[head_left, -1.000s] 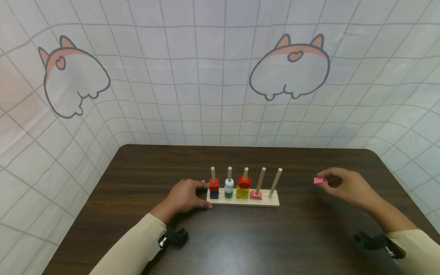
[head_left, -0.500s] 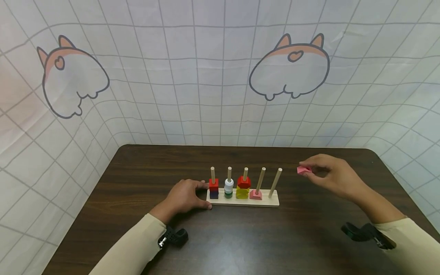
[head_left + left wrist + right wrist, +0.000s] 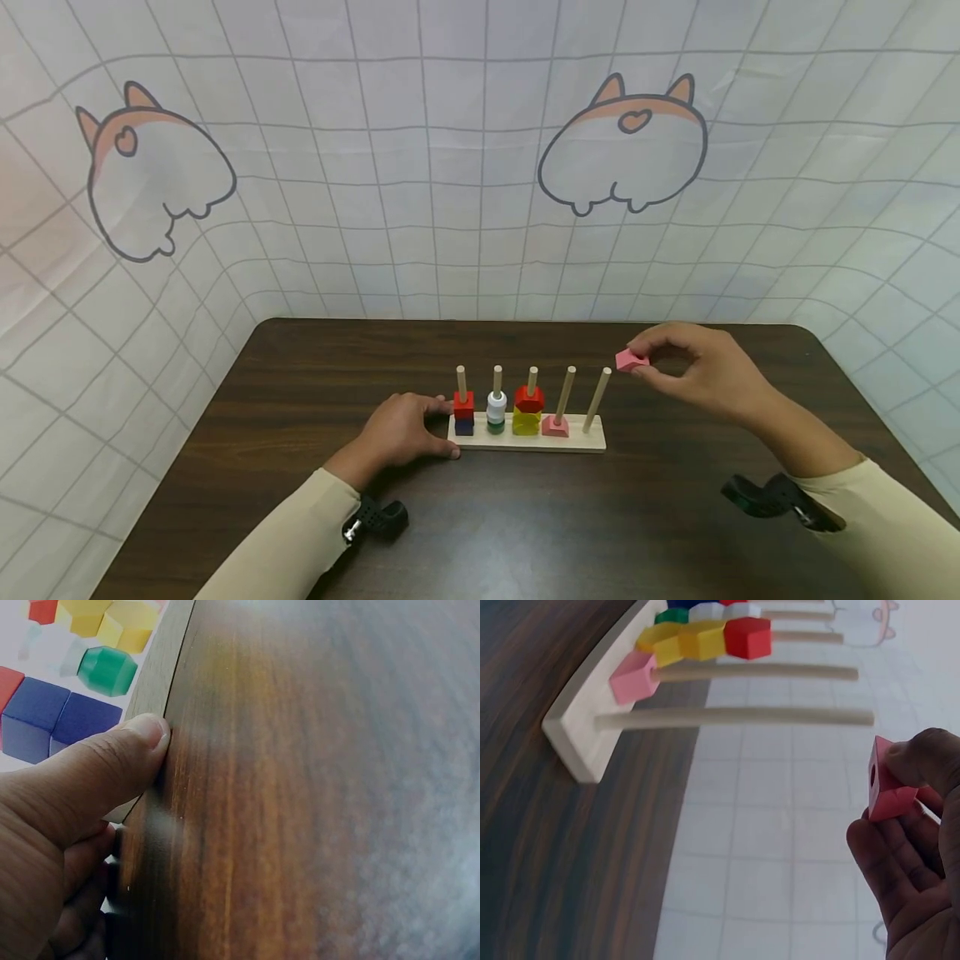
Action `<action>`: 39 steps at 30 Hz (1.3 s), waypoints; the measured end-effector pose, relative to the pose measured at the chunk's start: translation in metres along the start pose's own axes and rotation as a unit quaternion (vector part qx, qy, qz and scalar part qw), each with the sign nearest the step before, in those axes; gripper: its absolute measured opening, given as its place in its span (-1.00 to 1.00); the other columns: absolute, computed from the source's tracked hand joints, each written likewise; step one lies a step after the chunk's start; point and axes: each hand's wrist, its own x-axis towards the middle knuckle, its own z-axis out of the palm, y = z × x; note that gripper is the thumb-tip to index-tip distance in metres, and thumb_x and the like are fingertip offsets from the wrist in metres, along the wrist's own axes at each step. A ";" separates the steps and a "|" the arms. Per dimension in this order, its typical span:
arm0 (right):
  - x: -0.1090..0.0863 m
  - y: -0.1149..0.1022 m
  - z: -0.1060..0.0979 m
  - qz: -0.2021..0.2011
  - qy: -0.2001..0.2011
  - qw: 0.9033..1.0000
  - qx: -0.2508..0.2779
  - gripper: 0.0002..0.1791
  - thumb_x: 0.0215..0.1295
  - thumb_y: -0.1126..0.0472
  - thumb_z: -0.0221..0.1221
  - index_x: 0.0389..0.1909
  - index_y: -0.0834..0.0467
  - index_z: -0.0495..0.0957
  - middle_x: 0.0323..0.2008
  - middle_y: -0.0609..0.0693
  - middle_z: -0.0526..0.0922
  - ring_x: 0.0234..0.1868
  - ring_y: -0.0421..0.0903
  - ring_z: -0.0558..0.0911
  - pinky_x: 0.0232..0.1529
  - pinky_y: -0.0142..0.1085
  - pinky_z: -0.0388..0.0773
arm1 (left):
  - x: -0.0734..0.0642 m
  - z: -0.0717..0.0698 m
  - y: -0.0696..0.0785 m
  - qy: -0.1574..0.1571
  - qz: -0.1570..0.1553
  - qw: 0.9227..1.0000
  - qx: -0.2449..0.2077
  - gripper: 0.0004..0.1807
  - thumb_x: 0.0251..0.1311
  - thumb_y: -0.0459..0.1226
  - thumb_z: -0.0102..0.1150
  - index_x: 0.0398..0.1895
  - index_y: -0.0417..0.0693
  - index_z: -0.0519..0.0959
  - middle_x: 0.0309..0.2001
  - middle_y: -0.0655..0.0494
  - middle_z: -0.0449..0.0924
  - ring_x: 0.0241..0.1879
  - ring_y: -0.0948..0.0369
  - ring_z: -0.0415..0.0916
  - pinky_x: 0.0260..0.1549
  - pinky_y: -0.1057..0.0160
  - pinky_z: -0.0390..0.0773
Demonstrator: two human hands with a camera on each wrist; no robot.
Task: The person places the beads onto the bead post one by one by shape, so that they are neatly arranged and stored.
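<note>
A pale wooden peg board (image 3: 573, 444) with a row of upright pegs stands on the table. My left hand (image 3: 401, 429) grips its left end, the thumb (image 3: 139, 739) against the front edge. From the left, the pegs carry dark blue blocks (image 3: 56, 712) under red, green under white beads (image 3: 496, 407), yellow blocks (image 3: 527, 422) under a red block (image 3: 529, 399), then one pink block (image 3: 555, 427). The rightmost peg (image 3: 735, 716) is bare. Just right of its top, my right hand (image 3: 701, 367) pinches another pink block (image 3: 889, 784), its hole visible, apart from the peg.
The dark brown wooden table (image 3: 525, 533) extends around the board. A white grid-patterned cloth (image 3: 480, 208) with cartoon animal drawings hangs behind and at the sides. Black wrist devices (image 3: 783, 500) sit on both sleeves.
My right hand has carried the pink block leftward and up, from the table's right side to beside the top of the rightmost peg. My left hand keeps its hold on the board.
</note>
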 end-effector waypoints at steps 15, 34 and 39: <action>0.026 -0.012 0.018 -0.052 0.012 0.998 0.023 -0.57 -0.03 0.52 0.48 -0.12 0.12 0.72 -0.15 -0.07 0.73 -0.26 -0.18 0.68 -0.16 -0.46 0.61 | 0.003 0.001 -0.001 0.006 -0.006 1.000 0.001 -0.28 -0.16 0.08 0.67 0.17 0.12 0.71 0.27 0.10 0.59 0.32 -0.06 0.45 0.24 -0.11 0.43; 0.037 -0.014 0.037 -0.038 -0.022 0.998 0.033 -0.65 0.07 0.44 0.47 -0.10 0.15 0.70 -0.13 -0.09 0.73 -0.24 -0.19 0.66 -0.21 -0.29 0.67 | 0.004 0.002 0.002 0.009 -0.003 1.000 0.000 -0.28 -0.17 0.07 0.68 0.15 0.10 0.72 0.25 0.09 0.60 0.30 -0.05 0.47 0.23 -0.11 0.44; 0.039 -0.014 0.042 -0.040 -0.025 0.998 0.039 -0.65 0.06 0.44 0.48 -0.11 0.15 0.70 -0.14 -0.09 0.73 -0.24 -0.18 0.65 -0.21 -0.32 0.66 | 0.005 0.003 0.000 0.010 -0.002 1.000 0.000 -0.27 -0.18 0.08 0.68 0.15 0.10 0.72 0.26 0.10 0.60 0.31 -0.06 0.46 0.24 -0.12 0.44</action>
